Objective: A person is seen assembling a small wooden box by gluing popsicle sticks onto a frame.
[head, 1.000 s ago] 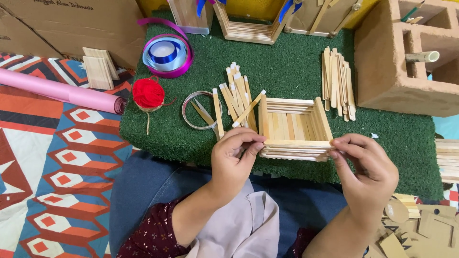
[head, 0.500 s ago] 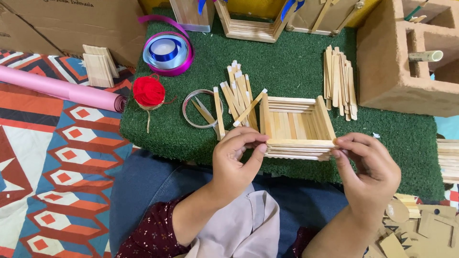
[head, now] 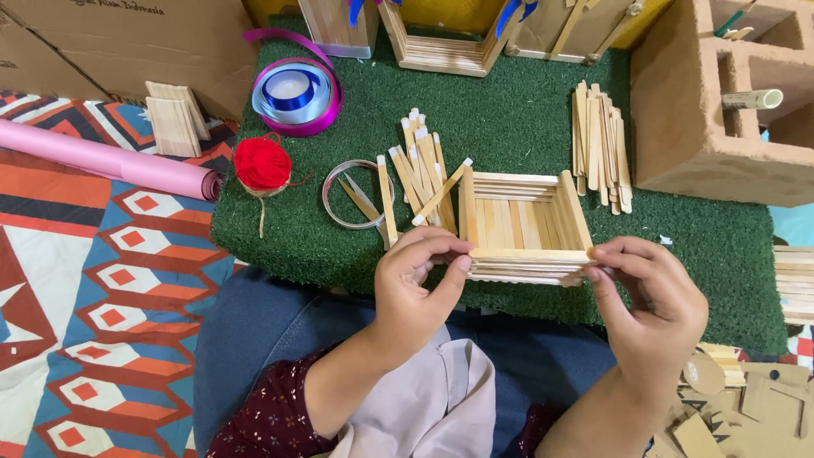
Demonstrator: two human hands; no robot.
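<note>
A square box built of stacked wooden craft sticks (head: 521, 225) sits on the green turf mat (head: 517, 127). A single stick (head: 526, 254) lies along the box's near top edge. My left hand (head: 420, 284) pinches that stick's left end and my right hand (head: 649, 297) pinches its right end. A loose heap of sticks (head: 415, 170) lies just left of the box, one leaning on its corner. Another bundle of sticks (head: 600, 144) lies behind the box on the right.
A red yarn ball (head: 262, 164), a clear tape ring (head: 356, 195) and a blue and pink ribbon spool (head: 295, 93) lie on the mat's left. A pink paper roll (head: 110, 161), cardboard box (head: 127, 38), brick-coloured block (head: 721, 93) and cardboard scraps (head: 746, 407) surround it.
Both hands have shifted slightly, settling the stick down onto the near top edge of the box. The box and other items stay put.
</note>
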